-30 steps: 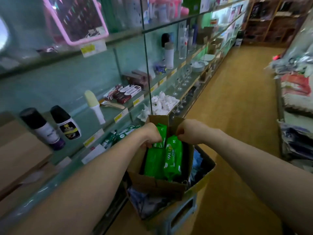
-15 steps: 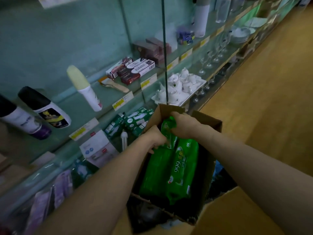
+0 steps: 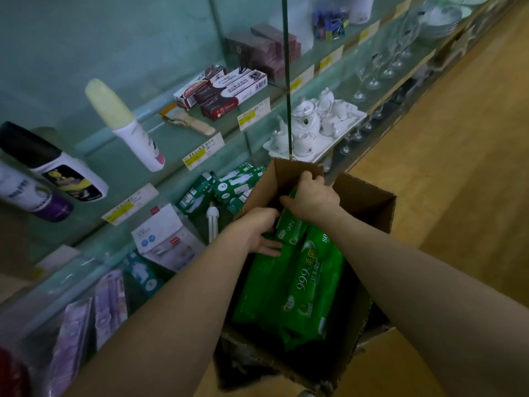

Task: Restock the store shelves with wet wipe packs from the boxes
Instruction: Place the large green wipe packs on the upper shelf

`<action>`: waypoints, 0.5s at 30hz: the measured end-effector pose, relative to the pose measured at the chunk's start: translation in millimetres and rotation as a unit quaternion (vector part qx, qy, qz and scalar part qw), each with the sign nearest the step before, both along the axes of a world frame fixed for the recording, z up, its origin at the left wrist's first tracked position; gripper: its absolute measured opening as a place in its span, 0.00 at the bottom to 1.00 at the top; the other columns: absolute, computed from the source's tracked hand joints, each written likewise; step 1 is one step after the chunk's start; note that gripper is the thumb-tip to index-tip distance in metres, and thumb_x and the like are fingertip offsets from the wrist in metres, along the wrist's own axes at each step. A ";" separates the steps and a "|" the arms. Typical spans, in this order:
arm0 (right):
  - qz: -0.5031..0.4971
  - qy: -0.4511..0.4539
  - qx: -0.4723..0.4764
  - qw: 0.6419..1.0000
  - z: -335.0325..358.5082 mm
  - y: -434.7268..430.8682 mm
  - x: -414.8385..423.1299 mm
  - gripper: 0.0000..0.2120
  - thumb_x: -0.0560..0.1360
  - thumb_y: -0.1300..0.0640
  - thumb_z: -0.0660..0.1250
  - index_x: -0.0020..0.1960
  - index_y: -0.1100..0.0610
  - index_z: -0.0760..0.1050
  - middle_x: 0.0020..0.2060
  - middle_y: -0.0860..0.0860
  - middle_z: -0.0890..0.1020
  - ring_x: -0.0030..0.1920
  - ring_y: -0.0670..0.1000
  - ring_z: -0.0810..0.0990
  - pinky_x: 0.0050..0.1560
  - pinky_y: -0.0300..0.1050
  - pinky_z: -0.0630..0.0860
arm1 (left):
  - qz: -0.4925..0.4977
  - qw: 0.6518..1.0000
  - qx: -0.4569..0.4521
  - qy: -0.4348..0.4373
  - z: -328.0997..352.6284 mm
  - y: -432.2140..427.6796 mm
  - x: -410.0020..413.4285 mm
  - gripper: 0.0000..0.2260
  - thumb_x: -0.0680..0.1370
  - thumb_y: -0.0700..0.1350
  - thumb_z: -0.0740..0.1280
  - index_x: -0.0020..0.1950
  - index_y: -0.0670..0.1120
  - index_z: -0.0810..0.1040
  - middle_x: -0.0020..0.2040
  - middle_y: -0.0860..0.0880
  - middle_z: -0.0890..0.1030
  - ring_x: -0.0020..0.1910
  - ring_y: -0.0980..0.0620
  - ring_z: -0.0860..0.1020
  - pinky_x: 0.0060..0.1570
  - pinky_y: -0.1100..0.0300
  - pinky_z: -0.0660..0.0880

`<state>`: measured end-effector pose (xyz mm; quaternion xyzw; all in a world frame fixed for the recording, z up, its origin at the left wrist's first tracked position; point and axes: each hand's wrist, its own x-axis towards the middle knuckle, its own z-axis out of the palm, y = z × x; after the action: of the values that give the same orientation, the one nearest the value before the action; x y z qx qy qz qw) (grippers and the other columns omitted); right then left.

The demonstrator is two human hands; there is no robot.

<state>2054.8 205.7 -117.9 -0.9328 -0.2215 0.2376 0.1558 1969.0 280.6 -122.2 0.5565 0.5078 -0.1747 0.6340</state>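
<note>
Right grip (image 3: 312, 199) curls round the top end of a wipe pack (image 3: 292, 228) standing in the cardboard box (image 3: 369, 202); left grip (image 3: 259, 232) pinches the neighbouring pack (image 3: 263, 285). Lift both straight up, clear of the flaps, before swinging toward the shelf (image 3: 86, 245).

White tea set (image 3: 312, 124) beside wine glasses (image 3: 380, 67).

Hands, mine: two, left hand (image 3: 257, 233) and right hand (image 3: 312, 199). Cardboard box (image 3: 366, 202): one. Green wipe packs (image 3: 312, 282) in it: three that I can make out. Spray cans (image 3: 126, 124): three. Toothpaste cartons (image 3: 220, 106): four by my count. Tea set (image 3: 309, 121): one. Stemmed glasses (image 3: 372, 78): too crowded to count.
</note>
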 end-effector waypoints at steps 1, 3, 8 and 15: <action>-0.008 0.011 0.008 1.000 -0.4 -1.9 2.5 0.30 0.76 0.44 0.66 0.69 0.58 0.60 0.66 0.60 0.67 0.65 0.63 0.70 0.55 0.53 0.71 | 0.011 1.000 -0.002 0.000 -1.1 0.1 -1.1 0.15 0.83 0.45 0.56 0.71 0.45 0.66 0.71 0.41 0.68 0.59 0.37 0.76 0.50 0.43 0.75; -0.028 0.059 0.037 0.997 -0.2 -6.6 7.9 0.29 0.75 0.46 0.68 0.69 0.58 0.61 0.65 0.59 0.67 0.64 0.62 0.71 0.57 0.53 0.71 | 0.026 1.000 -0.008 -0.001 -4.2 -0.9 -2.4 0.19 0.83 0.47 0.58 0.74 0.45 0.63 0.72 0.42 0.67 0.63 0.37 0.74 0.50 0.44 0.75; -0.152 0.245 0.203 0.936 3.8 -30.3 13.6 0.28 0.70 0.59 0.73 0.62 0.50 0.62 0.56 0.55 0.72 0.52 0.58 0.78 0.48 0.54 0.80 | 0.047 0.999 -0.009 -0.026 -5.4 -6.2 -2.6 0.15 0.80 0.51 0.65 0.64 0.46 0.71 0.67 0.42 0.72 0.48 0.44 0.78 0.49 0.49 0.77; -0.183 0.392 0.282 0.856 19.1 -73.9 15.7 0.34 0.72 0.66 0.71 0.74 0.57 0.60 0.52 0.55 0.80 0.48 0.55 0.82 0.45 0.50 0.81 | 0.063 0.990 -0.108 -0.057 7.8 -8.0 -9.1 0.13 0.75 0.53 0.70 0.54 0.47 0.77 0.53 0.45 0.80 0.48 0.48 0.76 0.44 0.56 0.70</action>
<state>2070.5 131.8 -98.9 -0.7024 -0.0247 0.4776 0.5271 1959.9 272.6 -114.4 0.4604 0.4827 -0.1562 0.7284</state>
